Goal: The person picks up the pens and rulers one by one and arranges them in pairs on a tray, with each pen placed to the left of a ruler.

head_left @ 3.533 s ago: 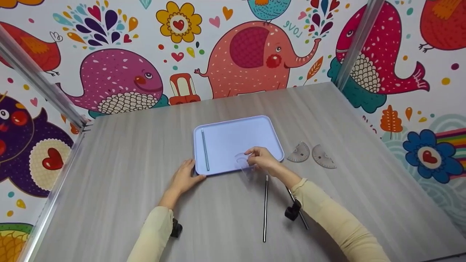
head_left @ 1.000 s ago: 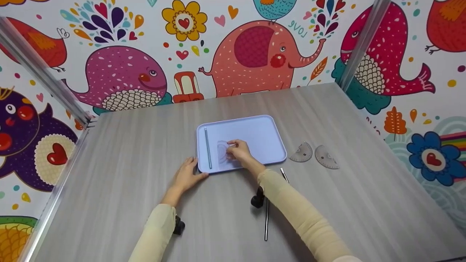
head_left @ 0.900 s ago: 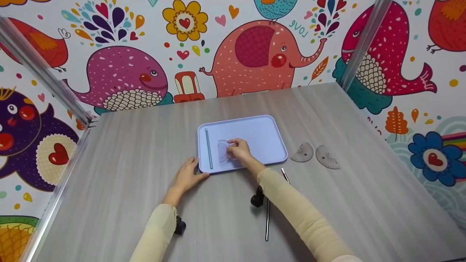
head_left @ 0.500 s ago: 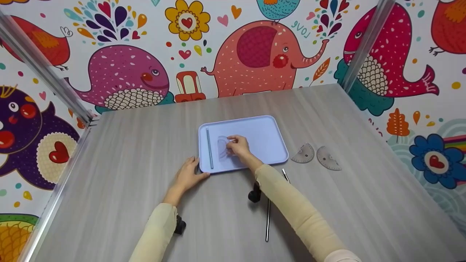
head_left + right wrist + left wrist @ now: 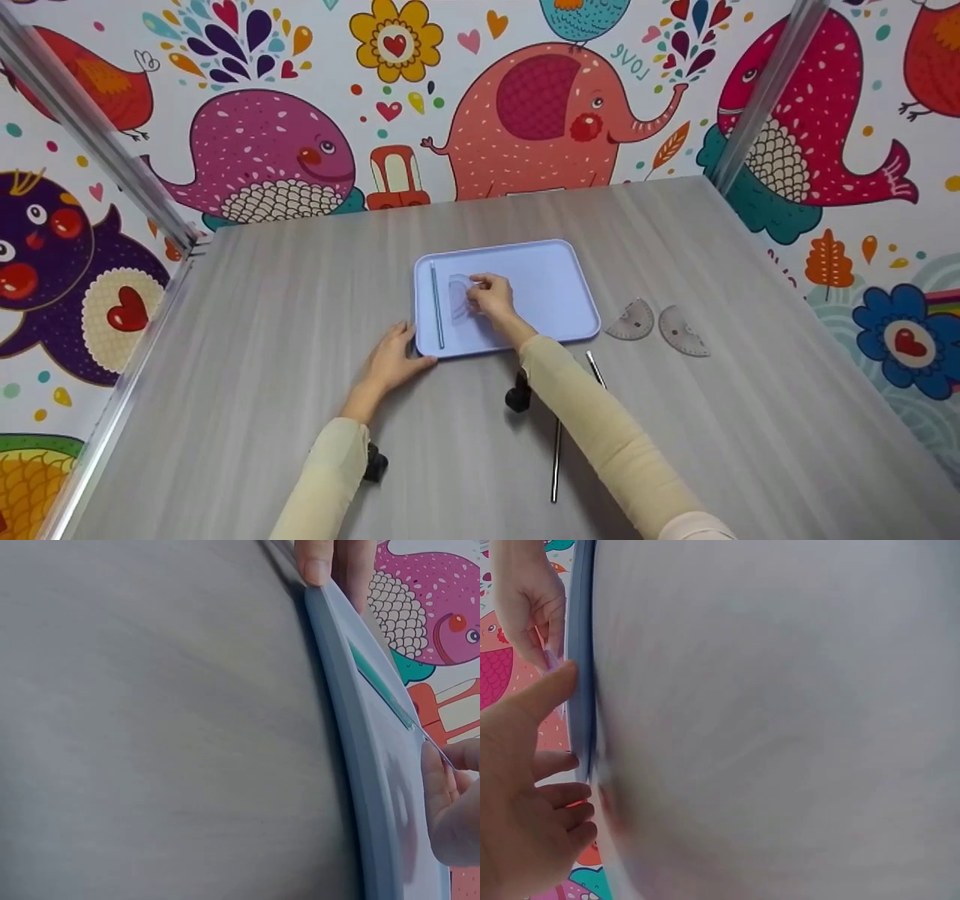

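In the head view, my right hand [image 5: 491, 296] pinches a clear protractor [image 5: 457, 300] over the left part of a pale lilac tray [image 5: 547, 296]. The protractor stands with its straight edge beside a teal pencil [image 5: 438, 311] lying along the tray's left side. My left hand [image 5: 390, 361] rests against the tray's near left corner, its thumb along the front rim and fingers at the left side. The left wrist view has that thumb [image 5: 551, 690] touching the rim. From the right wrist view, the protractor appears thin and edge-on between thumb and fingertips [image 5: 435, 765].
Two more clear protractors, one [image 5: 631, 320] nearer the tray and one [image 5: 681, 334] farther right, lie on the wood-look table [image 5: 300, 300]. A dark pencil [image 5: 556, 469] and another dark stick [image 5: 595, 369] lie partly under the right sleeve. Patterned walls [image 5: 285, 45] border the table.
Over these seconds my right hand has carried the protractor from the tray's front right to beside the teal pencil, then slid slightly toward the back. My left hand stays at the corner.
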### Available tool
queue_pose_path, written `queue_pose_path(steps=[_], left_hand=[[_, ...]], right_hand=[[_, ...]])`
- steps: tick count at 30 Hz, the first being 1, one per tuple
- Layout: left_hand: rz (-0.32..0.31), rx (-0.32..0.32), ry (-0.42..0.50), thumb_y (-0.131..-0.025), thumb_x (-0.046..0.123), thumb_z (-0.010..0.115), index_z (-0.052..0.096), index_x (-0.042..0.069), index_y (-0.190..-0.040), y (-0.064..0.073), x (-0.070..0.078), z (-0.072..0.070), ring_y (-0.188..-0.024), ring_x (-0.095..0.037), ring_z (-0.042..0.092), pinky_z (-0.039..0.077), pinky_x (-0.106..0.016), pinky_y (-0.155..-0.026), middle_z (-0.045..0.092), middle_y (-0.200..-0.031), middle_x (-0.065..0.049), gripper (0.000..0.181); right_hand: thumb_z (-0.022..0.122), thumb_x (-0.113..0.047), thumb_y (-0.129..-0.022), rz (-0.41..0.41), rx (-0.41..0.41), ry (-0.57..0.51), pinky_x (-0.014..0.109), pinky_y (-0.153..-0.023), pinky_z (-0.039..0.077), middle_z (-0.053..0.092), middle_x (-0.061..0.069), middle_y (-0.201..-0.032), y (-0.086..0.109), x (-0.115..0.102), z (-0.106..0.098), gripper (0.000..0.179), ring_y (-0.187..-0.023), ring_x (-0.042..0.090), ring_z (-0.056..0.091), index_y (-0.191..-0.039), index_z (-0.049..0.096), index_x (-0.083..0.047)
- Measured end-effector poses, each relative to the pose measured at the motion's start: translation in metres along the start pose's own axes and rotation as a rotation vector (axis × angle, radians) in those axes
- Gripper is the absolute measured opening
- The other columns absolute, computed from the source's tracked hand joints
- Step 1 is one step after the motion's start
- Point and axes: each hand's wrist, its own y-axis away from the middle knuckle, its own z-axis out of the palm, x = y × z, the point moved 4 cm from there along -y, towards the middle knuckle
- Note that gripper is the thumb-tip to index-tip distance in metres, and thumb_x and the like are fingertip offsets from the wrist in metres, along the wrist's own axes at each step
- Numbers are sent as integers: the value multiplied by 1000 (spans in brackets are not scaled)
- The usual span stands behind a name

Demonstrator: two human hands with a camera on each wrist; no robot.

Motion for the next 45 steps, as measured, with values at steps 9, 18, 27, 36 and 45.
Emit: queue_pose_path(steps=[9, 18, 27, 36, 45], left_hand=[[-18, -8, 8, -76, 31, 71, 41, -10, -130, 0, -2, 1, -129, -43, 26, 20, -48, -108, 33, -136, -32, 73], [51, 24, -19, -75, 30, 72, 45, -14, -125, -2, 0, 1, -124, -45, 34, 27, -48, -105, 39, -130, -35, 72], [27, 6, 2, -76, 29, 72, 43, -12, -127, -2, 1, -1, -126, -44, 31, 24, -48, -107, 37, -132, -35, 72], [16, 5, 5, -76, 30, 71, 43, -12, -127, -1, 0, -1, -126, -45, 30, 22, -48, -107, 36, -132, -34, 72], [42, 20, -23, -75, 29, 72, 45, -13, -125, -1, 1, -1, -124, -46, 32, 25, -49, -106, 39, -130, -35, 72]], right_hand=[[54, 12, -73, -36, 33, 32, 23, -53, 52, 56, 14, -81, -5, 8, 5, 33, -60, 12, 56, -106, 61, 10], [60, 2, -64, -230, 118, 194, 22, -51, 53, 61, 0, -72, -102, 105, 8, 31, -67, 10, 57, -92, 71, -5], [59, 5, -70, -200, 70, 197, 24, -53, 53, 63, 7, -77, -82, 83, 13, 31, -67, 14, 60, -99, 69, 1], [67, -7, -62, -349, 121, 388, 18, -52, 48, 62, -9, -70, -159, 163, 13, 30, -66, 5, 56, -90, 73, -18], [60, -1, -64, -340, 139, 509, 18, -55, 49, 64, 1, -73, -106, 112, 11, 32, -65, 11, 58, -94, 70, -1]])
